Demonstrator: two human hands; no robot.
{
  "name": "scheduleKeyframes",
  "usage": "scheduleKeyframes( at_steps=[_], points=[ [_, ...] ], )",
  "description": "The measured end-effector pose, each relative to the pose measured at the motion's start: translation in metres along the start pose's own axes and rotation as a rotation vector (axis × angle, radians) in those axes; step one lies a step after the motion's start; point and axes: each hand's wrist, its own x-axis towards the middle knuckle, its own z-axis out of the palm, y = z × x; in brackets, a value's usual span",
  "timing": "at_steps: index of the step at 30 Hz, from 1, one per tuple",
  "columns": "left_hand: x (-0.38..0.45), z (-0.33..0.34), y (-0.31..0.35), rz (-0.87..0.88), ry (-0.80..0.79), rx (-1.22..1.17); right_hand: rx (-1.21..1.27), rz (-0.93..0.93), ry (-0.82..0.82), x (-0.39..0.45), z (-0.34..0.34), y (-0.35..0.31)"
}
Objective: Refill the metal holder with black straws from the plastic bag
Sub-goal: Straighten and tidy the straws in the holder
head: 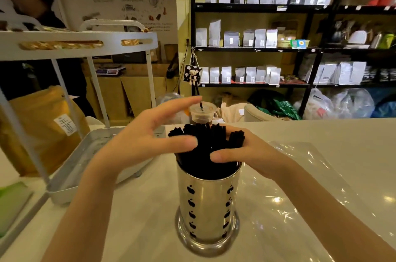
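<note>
Bundle of thin black plastic straws [205, 150] stands upright in shiny perforated metal cylinder holder [207, 203], near counter's front edge. Right hand [242, 150] wraps fingers & thumb round straws; left hand [150, 133] splayed, thumb touching bundle. Crumpled clear plastic bag [300, 186] lies just right of holder.

Warm, yellowish indoor light fills the room, fairly dim toward the shelves [278, 47] at the back. Small bright glints sit on the clear plastic bag [300, 186] and the metal holder [206, 203]. The white table [139, 218] is evenly lit. Wide-angle distortion bends the white cart [85, 40] at the left edge; the background is soft, slightly blurred.
</note>
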Motion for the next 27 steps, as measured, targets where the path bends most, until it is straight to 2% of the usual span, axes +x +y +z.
scheduleKeyframes(
  at_steps=[2,5,7,12,16,19,22,27],
  points=[
    [-0.004,-0.009,-0.009,-0.067,-0.036,0.076,-0.004,-0.003,-0.003,-0.001,0.000,-0.002],
    [-0.005,-0.010,-0.020,-0.211,-0.237,0.118,-0.007,0.006,-0.012,-0.001,-0.001,-0.006],
    [-0.003,-0.003,-0.021,-0.220,-0.321,0.104,-0.018,0.011,-0.004,-0.002,0.000,-0.009],
    [0.006,0.019,-0.009,-0.212,-0.218,-0.018,-0.070,-0.001,0.079,-0.005,0.003,-0.014],
    [0.008,0.031,0.001,-0.136,-0.027,0.023,-0.058,-0.105,0.122,-0.013,0.009,-0.023],
    [0.008,0.035,0.005,-0.071,0.056,0.086,-0.164,-0.223,0.218,-0.017,0.017,-0.025],
    [0.007,0.035,0.006,-0.070,0.063,0.109,-0.218,-0.259,0.264,-0.022,0.024,-0.024],
    [0.005,0.031,0.007,-0.098,-0.028,0.100,-0.277,-0.153,0.276,-0.031,0.023,-0.017]
  ],
)
